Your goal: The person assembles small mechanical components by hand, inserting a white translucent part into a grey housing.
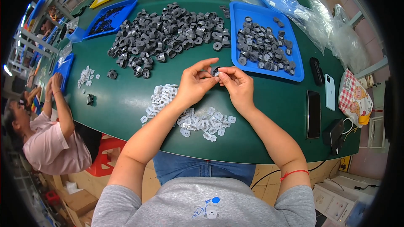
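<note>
Over the middle of the green table, both my hands meet at one small dark grey plastic part (215, 71). My left hand (195, 82) pinches it between thumb and fingers. From the other side, my right hand (238, 87) has its thumb and fingertips closed against the same part; whether it also holds a small white piece is too small to tell. Below my hands and forearms lies a pile of small white translucent plastic pieces (205, 122), partly hidden by my left forearm. Beyond my hands spreads a big heap of dark grey plastic parts (168, 33).
Right of the heap, a blue tray (298, 65) holds grey parts with pale inserts. A phone (330, 92), a dark flat device (313, 114) and a patterned pouch (355, 96) lie at the right edge. Clear plastic bags (294, 10) lie behind. A co-worker (54, 138) sits at left.
</note>
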The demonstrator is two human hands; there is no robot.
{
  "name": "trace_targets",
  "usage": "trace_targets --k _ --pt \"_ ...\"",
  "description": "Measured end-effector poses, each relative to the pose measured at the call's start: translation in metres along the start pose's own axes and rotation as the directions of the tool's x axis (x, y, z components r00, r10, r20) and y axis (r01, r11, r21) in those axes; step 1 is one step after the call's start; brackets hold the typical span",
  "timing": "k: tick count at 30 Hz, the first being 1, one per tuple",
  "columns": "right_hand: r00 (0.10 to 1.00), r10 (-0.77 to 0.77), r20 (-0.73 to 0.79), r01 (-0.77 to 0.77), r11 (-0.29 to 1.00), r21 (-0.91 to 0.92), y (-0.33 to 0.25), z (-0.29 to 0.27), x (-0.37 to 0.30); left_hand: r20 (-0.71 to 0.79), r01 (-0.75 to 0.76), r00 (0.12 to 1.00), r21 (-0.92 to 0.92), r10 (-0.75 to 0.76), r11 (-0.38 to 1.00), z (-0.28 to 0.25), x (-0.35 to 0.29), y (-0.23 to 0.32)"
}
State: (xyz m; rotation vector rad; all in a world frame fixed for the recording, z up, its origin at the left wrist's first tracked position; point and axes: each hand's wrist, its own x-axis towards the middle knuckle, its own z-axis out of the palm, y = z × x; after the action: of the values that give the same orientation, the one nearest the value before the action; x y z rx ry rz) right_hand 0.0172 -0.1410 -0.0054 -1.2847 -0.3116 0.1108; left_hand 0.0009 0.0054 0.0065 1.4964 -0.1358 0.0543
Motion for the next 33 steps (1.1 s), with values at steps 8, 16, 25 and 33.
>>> trace_targets --k 8,16,25,33 --pt "0.916 -0.392 0.08 0.386 0.813 -0.436 -0.005 -0.007 0.005 0.096 0.172 0.984 -0.243 -0.153 0.955 0.001 0.0 0.004" --pt "0.893 -0.446 0.053 0.415 0.775 -0.476 -0.007 -0.008 0.003 0.092 0.217 0.976 -0.325 -0.198 0.92 0.003 0.001 0.007" --pt "0.83 -0.513 0.221 0.533 0.608 -0.588 -0.008 0.003 0.008 0.047 0.184 0.983 -0.307 -0.179 0.934 -0.011 0.001 0.006" --pt "0.822 -0.481 0.305 0.529 0.447 -0.722 -0.022 -0.016 -0.001 0.134 0.065 0.99 -0.174 -0.042 0.983 0.004 0.009 -0.013"
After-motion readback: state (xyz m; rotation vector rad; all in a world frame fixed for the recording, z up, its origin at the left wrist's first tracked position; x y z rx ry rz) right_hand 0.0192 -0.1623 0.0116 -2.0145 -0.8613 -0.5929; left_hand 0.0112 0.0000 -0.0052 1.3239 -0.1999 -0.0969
